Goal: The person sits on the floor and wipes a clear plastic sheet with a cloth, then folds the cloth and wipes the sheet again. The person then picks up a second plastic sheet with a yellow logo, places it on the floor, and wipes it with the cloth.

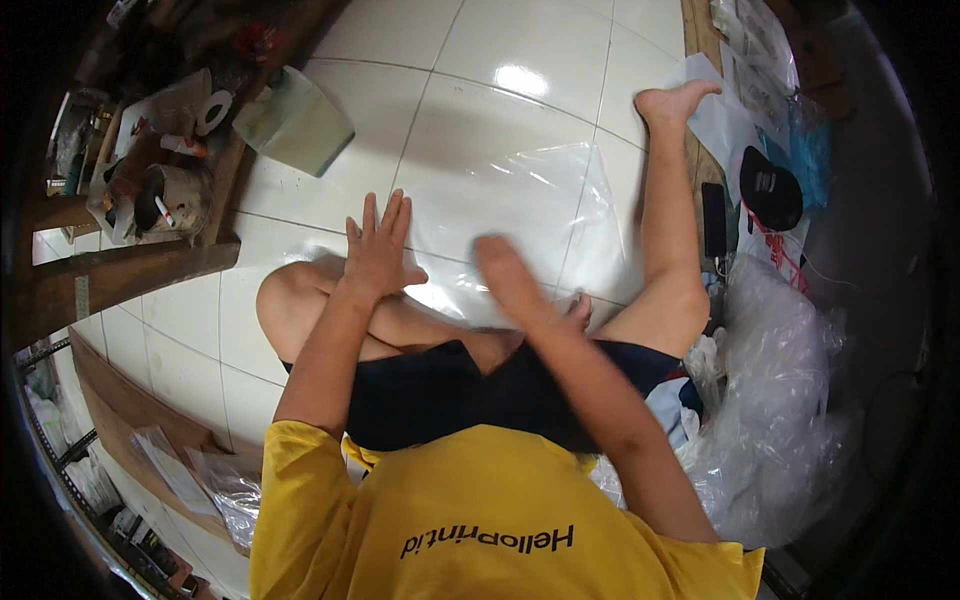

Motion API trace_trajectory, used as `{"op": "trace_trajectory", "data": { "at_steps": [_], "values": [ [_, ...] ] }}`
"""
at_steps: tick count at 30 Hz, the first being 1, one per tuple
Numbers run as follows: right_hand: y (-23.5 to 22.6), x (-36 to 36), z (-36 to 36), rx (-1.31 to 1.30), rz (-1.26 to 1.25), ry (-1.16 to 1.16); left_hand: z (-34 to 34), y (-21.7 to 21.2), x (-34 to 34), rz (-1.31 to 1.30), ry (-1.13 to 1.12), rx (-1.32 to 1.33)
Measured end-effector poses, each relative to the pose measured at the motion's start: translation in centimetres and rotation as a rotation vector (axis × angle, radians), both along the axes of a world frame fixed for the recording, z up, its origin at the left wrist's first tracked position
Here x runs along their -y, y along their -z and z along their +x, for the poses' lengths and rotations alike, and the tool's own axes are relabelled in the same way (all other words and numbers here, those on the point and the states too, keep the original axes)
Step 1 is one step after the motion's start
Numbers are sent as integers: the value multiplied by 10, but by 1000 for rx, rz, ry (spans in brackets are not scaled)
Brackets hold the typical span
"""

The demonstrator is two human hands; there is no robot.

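A clear plastic sheet (530, 195) lies flat on the white tiled floor in front of my legs, its edges and folds catching the light. My left hand (378, 250) is beside its left edge, fingers spread and pointing away from me, with nothing held. It is open. Over the near part of the plastic is my right hand (508, 278), smeared by motion. Its fingers are too blurred to tell whether they are apart or closed. Whether it touches the plastic cannot be made out.
A pale greenish container (293, 122) stands at the far left by a wooden shelf (130, 272) holding a round tin (172, 205) and a tape roll (213, 112). To the right are a phone (713, 220), a black cap (771, 188) and a heap of crumpled clear plastic (780, 390).
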State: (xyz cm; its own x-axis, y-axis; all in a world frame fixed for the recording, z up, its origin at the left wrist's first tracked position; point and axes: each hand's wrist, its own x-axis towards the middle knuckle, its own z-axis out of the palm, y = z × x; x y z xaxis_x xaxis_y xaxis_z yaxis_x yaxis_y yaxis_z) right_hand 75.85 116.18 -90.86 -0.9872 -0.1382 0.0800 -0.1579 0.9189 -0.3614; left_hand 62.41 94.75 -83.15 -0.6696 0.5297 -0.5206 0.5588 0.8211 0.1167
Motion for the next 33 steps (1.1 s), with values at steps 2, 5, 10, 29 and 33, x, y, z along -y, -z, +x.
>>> {"op": "trace_trajectory", "data": {
  "at_steps": [2,5,10,29,33],
  "values": [
    [1,-82,0,8,-92,163,2,-2,-1,-18,-1,12],
    [-50,-166,-2,219,-24,371,-2,-20,-6,-54,-31,85],
    [-31,-69,-6,58,-216,56,2,-8,-7,-18,-42,11],
    [-47,-37,10,105,-259,-42,7,-6,-5,75,-30,-47],
    [-62,47,12,274,-239,-218,18,-18,-1,-55,100,-27]
  ]
}}
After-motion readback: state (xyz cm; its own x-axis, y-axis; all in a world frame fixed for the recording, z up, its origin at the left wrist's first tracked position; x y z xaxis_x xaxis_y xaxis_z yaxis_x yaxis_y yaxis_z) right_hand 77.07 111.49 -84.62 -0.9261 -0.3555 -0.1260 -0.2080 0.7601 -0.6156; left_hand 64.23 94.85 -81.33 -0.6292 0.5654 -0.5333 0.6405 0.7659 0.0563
